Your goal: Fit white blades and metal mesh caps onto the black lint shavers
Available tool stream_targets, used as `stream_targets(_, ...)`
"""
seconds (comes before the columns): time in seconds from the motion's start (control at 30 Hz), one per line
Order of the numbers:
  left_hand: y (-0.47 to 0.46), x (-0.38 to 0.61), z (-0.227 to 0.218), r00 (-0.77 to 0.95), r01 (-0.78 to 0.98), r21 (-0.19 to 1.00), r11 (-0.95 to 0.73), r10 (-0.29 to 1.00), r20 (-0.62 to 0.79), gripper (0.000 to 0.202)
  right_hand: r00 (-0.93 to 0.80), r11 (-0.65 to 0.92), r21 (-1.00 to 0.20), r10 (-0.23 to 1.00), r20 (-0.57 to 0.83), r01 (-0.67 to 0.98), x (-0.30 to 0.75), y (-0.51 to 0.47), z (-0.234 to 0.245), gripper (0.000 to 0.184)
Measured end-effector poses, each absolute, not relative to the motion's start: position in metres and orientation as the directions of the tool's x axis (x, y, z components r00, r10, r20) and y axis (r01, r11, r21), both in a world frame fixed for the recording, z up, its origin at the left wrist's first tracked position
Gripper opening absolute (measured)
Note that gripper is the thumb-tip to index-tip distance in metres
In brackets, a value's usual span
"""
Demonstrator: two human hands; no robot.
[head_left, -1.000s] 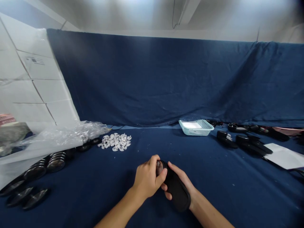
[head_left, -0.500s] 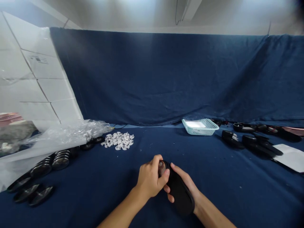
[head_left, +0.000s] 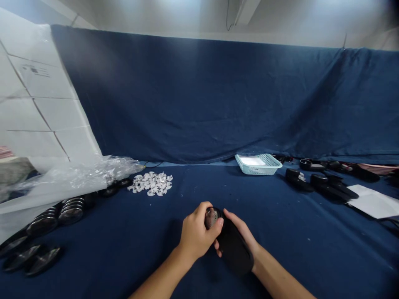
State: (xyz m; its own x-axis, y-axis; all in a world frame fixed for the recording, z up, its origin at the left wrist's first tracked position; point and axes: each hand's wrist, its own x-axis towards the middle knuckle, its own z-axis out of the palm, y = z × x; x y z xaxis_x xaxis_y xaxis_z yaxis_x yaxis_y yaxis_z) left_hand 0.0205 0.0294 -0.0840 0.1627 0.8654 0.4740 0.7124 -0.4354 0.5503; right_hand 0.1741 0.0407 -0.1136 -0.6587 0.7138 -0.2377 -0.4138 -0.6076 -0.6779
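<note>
In front of me, above the blue cloth, is a black, elongated handheld device with a rounded lower end. At its upper end sits a round, shiny head with small holes. My left hand is closed around this head, its thumb and index finger pressed on the rim. My right hand wraps the black body from the right, the other fingertips showing beneath it. The device's underside is hidden. Beyond the hands, to the left, lies a pile of small white curved pieces.
At left are stacked round black parts with clear tops and plastic film. A light-blue basket stands against the blue curtain. More black devices and a white sheet lie at right.
The view has turned slightly right, so the surroundings shift left. Both hands keep their hold on the device, with only slight finger movement.
</note>
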Motion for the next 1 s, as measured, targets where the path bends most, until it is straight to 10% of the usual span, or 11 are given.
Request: stream_targets(1.0,0.04,0.024,-0.091,0.13,0.235,0.897,-0.374,0.927,0.353,0.051,-0.683,-0.616,-0.432,0.731,-0.001,-0.659,0.175,0.044,-0.115,0.058)
